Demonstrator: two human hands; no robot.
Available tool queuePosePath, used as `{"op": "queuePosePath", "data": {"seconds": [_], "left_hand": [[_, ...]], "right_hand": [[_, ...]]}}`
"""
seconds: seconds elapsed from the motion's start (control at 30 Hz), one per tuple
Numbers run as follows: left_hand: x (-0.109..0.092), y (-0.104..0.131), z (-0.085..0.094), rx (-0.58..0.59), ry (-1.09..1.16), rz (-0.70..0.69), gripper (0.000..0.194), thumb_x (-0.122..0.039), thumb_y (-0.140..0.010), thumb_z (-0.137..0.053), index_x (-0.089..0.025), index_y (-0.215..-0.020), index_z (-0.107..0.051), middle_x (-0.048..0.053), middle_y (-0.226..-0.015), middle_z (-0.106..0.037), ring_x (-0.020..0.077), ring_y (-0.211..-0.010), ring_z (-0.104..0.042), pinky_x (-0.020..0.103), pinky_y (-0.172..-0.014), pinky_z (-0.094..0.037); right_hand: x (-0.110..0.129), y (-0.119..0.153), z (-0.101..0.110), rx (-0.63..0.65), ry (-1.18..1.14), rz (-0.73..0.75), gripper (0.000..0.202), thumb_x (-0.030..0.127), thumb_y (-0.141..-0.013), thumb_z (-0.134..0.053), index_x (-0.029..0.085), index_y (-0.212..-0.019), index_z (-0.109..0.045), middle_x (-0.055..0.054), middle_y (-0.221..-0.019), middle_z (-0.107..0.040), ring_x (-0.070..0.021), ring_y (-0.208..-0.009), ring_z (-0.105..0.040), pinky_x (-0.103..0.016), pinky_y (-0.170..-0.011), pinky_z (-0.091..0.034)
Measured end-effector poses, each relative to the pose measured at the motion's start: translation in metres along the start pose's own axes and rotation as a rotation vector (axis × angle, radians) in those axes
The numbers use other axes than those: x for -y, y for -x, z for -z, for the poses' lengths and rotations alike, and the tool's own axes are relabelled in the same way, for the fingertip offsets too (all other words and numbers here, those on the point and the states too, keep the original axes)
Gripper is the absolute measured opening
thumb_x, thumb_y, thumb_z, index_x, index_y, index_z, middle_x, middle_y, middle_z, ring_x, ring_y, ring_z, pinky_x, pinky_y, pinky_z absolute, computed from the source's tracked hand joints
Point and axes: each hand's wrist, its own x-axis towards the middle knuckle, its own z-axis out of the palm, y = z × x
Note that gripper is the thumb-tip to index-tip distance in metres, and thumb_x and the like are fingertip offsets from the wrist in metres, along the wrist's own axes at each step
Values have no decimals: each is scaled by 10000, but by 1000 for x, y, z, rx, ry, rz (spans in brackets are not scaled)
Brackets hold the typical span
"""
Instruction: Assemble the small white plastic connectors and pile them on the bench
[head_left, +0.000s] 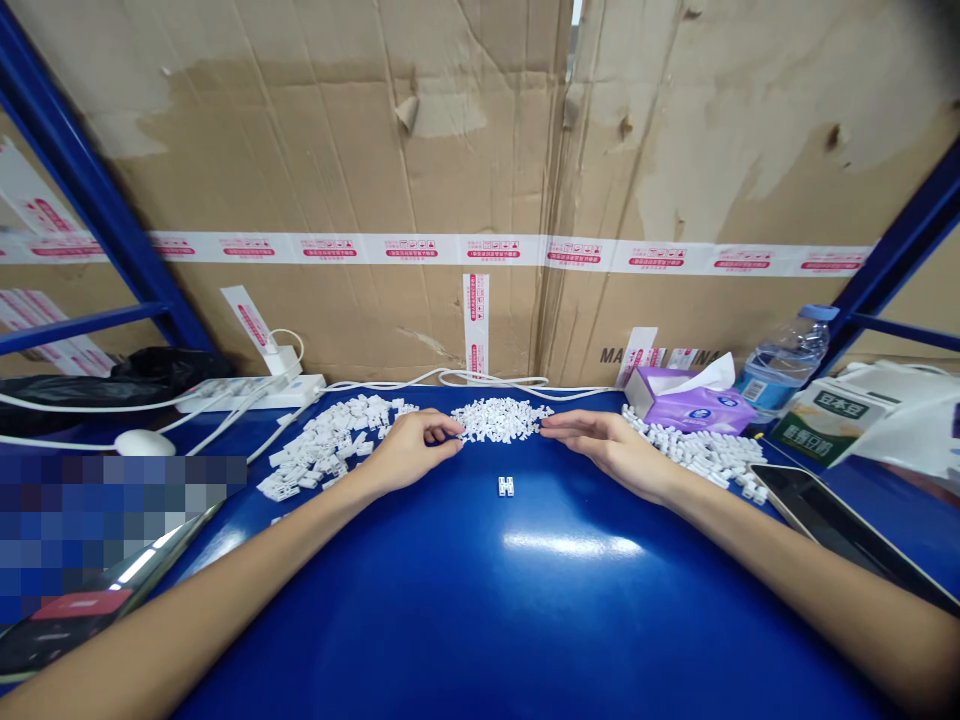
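Observation:
A pile of tiny white plastic pieces (501, 418) lies on the blue table between my two hands. My left hand (421, 440) is at the pile's left edge, fingers loosely bent and thumb apart, with nothing visible in it. At the right edge, my right hand (600, 442) has its fingers stretched out towards the same pieces and holds nothing. In front of the pile stands a small white plastic part (506, 486), apart from both hands. Larger flat white parts (319, 450) are heaped beside my left hand. Behind my right wrist lies another heap of white parts (709, 450).
Along the back run white cables and a power strip (247, 392), before a cardboard wall (360, 150). At the right are a purple tissue box (686, 400), a water bottle (784, 360), a green-and-white carton (829, 420) and a dark-screened device (847, 525). Another device (75, 620) lies at the left.

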Motion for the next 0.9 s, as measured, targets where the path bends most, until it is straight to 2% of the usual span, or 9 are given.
{"op": "queuePosePath", "data": {"seconds": [0.13, 0.47, 0.6, 0.8, 0.9], "left_hand": [[-1, 1, -1, 29, -83, -72, 261, -327, -835, -662, -198, -1032, -775, 61, -968, -718, 188, -830, -629, 349, -801, -508], [-7, 3, -3, 25, -196, -118, 169, -215, -839, -628, -181, -911, -776, 48, -864, -716, 178, -758, -621, 314, -734, -486], [-20, 9, -4, 59, -227, -136, 182, -123, -818, -595, -177, -844, -767, 21, -763, -684, 158, -680, -593, 295, -703, -464], [-43, 25, -9, 142, -333, -210, 333, -56, -840, -550, -161, -1060, -777, 54, -848, -679, 179, -731, -618, 301, -705, -471], [-48, 28, -9, 161, -357, -213, 318, -57, -852, -547, -170, -1024, -789, 59, -866, -684, 188, -753, -636, 303, -702, -476]], "right_hand": [[2, 0, 0, 12, 27, -4, 351, 252, -854, -650, 204, -1200, -686, -103, -1280, -722, -262, -1290, -615, -515, -1185, -379], [9, 2, -1, 18, 138, 9, 340, 276, -879, -649, 197, -1209, -681, -107, -1279, -720, -264, -1275, -624, -529, -1170, -390], [11, 3, -1, 27, 148, 9, 345, 306, -870, -675, 206, -1200, -692, -99, -1282, -720, -268, -1269, -628, -522, -1169, -397], [5, 2, -2, 41, 174, 37, 327, 293, -857, -680, 212, -1173, -699, -90, -1289, -712, -260, -1262, -633, -510, -1168, -410], [1, 2, -5, 53, 220, 93, 309, 271, -868, -648, 203, -1167, -693, -98, -1300, -701, -251, -1250, -639, -504, -1148, -437]]}}
